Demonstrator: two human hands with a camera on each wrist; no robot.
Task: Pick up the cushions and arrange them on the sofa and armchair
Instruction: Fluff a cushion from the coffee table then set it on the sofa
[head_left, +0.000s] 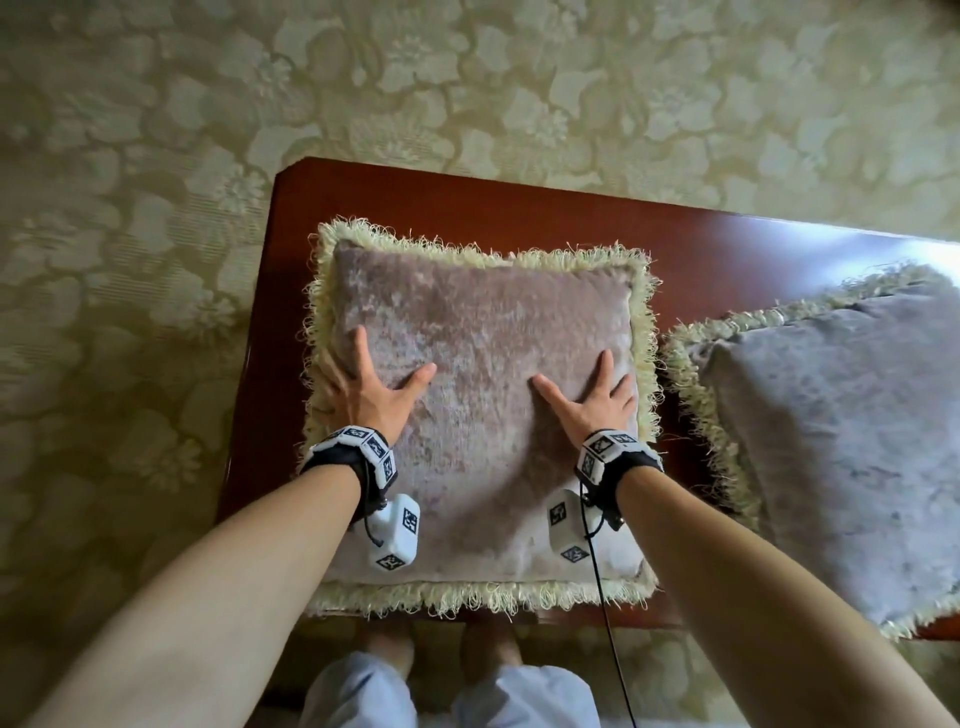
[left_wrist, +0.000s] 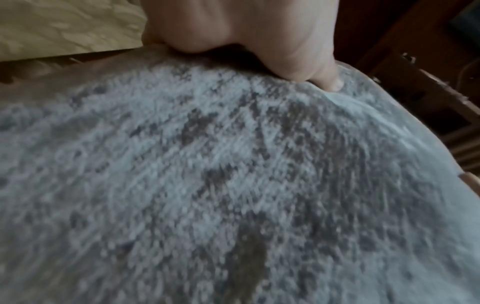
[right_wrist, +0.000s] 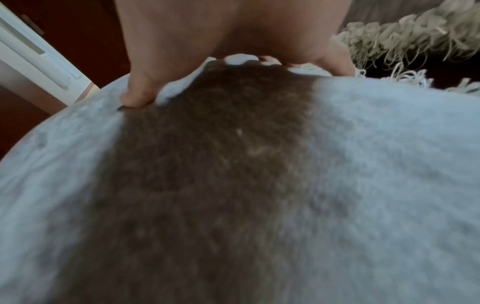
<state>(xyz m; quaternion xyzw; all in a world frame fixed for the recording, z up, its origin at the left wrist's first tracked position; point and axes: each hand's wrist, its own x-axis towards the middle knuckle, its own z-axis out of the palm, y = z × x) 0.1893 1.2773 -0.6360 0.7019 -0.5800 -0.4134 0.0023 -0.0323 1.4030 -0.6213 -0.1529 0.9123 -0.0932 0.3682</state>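
A mauve velvet cushion (head_left: 483, 322) with a cream fringe lies flat on a dark red wooden table (head_left: 467, 202). Both my hands rest on its top. My left hand (head_left: 376, 382) lies near the cushion's left edge with fingers spread, the outer fingers reaching into the fringe. My right hand (head_left: 584, 397) lies near the right edge, fingers spread and thumb pointing inward. In the left wrist view my left hand (left_wrist: 233, 30) presses its thumb into the pile of the cushion (left_wrist: 207, 185). My right hand (right_wrist: 207, 30) does the same on the cushion (right_wrist: 389, 164) in the right wrist view.
A second fringed cushion (head_left: 841, 415) lies on the table to the right, almost touching the first; its fringe (right_wrist: 402, 39) shows beside my right hand. A pale green floral carpet (head_left: 156, 208) surrounds the table. My feet (head_left: 389, 644) stand at the table's near edge.
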